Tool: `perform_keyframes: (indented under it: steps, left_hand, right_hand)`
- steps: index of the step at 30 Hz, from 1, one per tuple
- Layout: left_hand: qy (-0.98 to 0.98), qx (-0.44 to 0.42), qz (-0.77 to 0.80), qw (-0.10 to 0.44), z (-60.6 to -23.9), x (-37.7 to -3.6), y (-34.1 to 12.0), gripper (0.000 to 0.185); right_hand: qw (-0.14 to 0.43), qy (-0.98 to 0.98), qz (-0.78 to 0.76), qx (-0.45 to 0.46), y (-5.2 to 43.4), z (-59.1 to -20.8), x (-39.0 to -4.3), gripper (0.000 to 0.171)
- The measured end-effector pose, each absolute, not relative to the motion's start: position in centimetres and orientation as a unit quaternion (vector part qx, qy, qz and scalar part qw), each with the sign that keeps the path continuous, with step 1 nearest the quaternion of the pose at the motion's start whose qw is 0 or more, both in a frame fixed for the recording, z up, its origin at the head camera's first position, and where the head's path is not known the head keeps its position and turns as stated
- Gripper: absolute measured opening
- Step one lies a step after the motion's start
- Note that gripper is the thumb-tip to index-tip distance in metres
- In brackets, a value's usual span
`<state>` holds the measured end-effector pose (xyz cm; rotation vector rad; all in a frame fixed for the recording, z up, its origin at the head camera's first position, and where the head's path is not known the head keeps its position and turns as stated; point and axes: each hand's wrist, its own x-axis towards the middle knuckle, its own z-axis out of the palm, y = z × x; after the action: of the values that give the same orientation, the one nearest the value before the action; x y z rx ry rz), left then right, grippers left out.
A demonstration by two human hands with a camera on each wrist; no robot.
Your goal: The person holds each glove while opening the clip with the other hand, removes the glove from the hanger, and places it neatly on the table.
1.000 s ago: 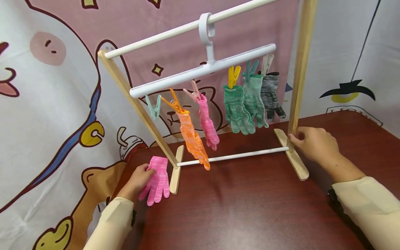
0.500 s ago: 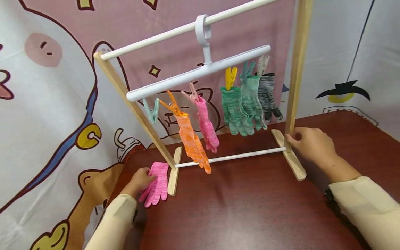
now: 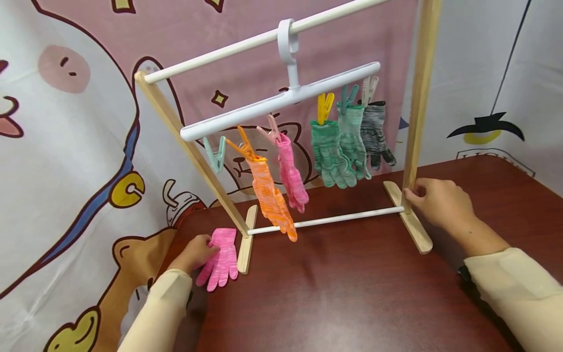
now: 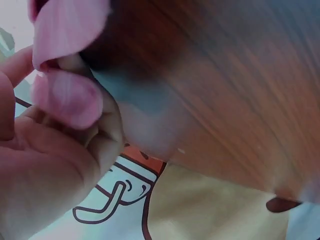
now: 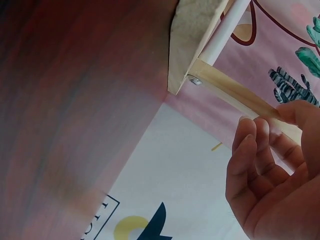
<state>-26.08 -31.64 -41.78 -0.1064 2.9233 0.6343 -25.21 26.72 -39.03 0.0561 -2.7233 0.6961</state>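
Observation:
At the left of the table, my left hand (image 3: 196, 252) pinches a pink glove (image 3: 224, 261) near its cuff, with the glove's fingers pointing toward me. The left wrist view shows pink knit fabric (image 4: 75, 30) between the thumb and curled fingers. My right hand (image 3: 442, 200) holds the lower right post (image 3: 415, 146) of a wooden drying rack; the right wrist view has the thumb and fingertips at the post (image 5: 240, 92). From the rack's white hanger (image 3: 250, 113) hang clipped gloves: orange (image 3: 268, 193), pink (image 3: 291, 171), two green ones (image 3: 332, 154), and a grey-black one (image 3: 376, 129).
A mint clothespin (image 3: 215, 155) hangs bare at the hanger's left end. The rack's wooden feet (image 3: 245, 256) stand on the brown table (image 3: 343, 293), joined by a white lower bar (image 3: 347, 217). Behind is a cartoon-print cloth (image 3: 88, 146).
The pink glove in my left hand has come down slightly, beside the rack's left foot. My right hand stays on the post, and the hanging gloves keep their places.

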Motion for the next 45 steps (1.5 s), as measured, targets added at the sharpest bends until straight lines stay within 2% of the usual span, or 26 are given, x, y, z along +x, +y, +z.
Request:
perform_keyframes:
  steps: [9, 15, 18, 25, 37, 45]
  left_hand:
    - [0.99, -0.075, 0.103, 0.067, -41.0, -25.9, -31.5, 0.038]
    - [0.99, -0.089, 0.094, 0.061, -41.0, -26.3, -31.4, 0.044]
    - [0.99, -0.092, 0.1, 0.024, -40.7, -26.2, -31.1, 0.044]
    - [0.979, -0.064, 0.16, -0.113, -39.5, -25.6, -29.0, 0.036]
    - [0.911, 0.017, 0.331, -0.245, -38.1, -22.9, -23.4, 0.015]
    - [0.838, 0.107, 0.452, -0.288, -35.9, -21.7, -18.4, 0.024]
  right_hand:
    - [0.155, -0.958, 0.24, 0.014, 26.5, -39.2, -25.2, 0.029]
    - [0.159, -0.957, 0.243, 0.012, 26.3, -39.3, -25.1, 0.029]
    - [0.16, -0.957, 0.242, 0.011, 26.2, -39.3, -25.0, 0.032]
    - [0.163, -0.956, 0.244, 0.01, 26.1, -39.3, -25.0, 0.031]
    - [0.167, -0.954, 0.247, 0.006, 25.7, -39.7, -24.8, 0.031]
    - [0.176, -0.953, 0.245, 0.005, 25.7, -39.8, -24.7, 0.031]
